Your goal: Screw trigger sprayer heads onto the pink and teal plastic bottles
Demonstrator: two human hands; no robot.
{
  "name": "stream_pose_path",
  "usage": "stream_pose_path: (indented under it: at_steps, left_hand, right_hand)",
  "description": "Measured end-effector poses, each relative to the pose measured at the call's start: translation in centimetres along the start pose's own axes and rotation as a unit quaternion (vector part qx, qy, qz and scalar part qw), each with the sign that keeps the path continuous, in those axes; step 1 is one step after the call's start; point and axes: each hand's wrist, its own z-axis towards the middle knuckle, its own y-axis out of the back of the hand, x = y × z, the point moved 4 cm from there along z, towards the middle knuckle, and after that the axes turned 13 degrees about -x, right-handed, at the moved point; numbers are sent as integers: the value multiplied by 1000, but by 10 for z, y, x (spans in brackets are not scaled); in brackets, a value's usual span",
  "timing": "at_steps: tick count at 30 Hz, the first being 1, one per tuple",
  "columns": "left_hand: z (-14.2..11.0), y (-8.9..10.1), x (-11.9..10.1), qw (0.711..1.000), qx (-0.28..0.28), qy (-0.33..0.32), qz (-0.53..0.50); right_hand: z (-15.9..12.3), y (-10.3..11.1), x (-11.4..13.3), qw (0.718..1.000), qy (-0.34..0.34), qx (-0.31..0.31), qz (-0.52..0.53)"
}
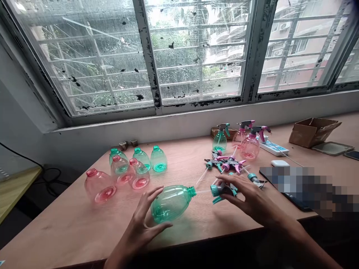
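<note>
Sideways over a tabletop [64, 231] cut off at right, a green bottle [173, 201] rests in our widely curved left hand [141, 220], our right hand [249, 194] pinches a partly hidden spray head [217, 190], and we barely discern its tube [203, 191].

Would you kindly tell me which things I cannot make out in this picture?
All in the head view:
- Tube: its tip is too small to tell whether it is inside the held bottle.
- Spray heads: their count, hidden by overlap and the right hand.
- Dark slab: blurred by a mosaic.
- Box: contents hidden by its walls.
</note>
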Motion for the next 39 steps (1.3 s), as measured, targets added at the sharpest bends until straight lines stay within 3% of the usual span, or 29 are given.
stream_pose_path:
  at_steps: [3, 7, 11, 14, 18, 21, 26, 33, 39]
  left_hand:
    - [-2, -6, -7, 999, 6, 25, -45]
    - [-6, -19, -22, 980, 3, 102, -168]
    - [-4, -33, -30, 950, -10, 200, -241]
    - [0, -41, -29, 937, -5, 235, -259]
    - [0, -52, -23, 922, 39, 267, -278]
    - [-3, -52, -18, 919, 22, 285, -270]
    - [-7, -42, -21, 954, 13, 235, -184]
    - [-11, -42, -32, 938, 80, 236, -241]
    - [-16, -50, -24, 951, 72, 184, -237]
  right_hand:
    - [-8, -3, 1, 985, -104, -18, 135]
    - [-16, -22, 10, 912, -238, 56, 328]
    - [-22, -40, 5, 860, -294, 4, 418]
    - [-29, -50, -6, 836, -316, -18, 449]
    - [-32, -50, -15, 841, -324, -22, 434]
    - [-31, -45, -15, 847, -338, -12, 409]
    - [-33, -42, -13, 866, -363, 37, 341]
    - [-33, -43, -9, 862, -356, 44, 359]
    - [-35, -43, -8, 871, -341, 54, 350]
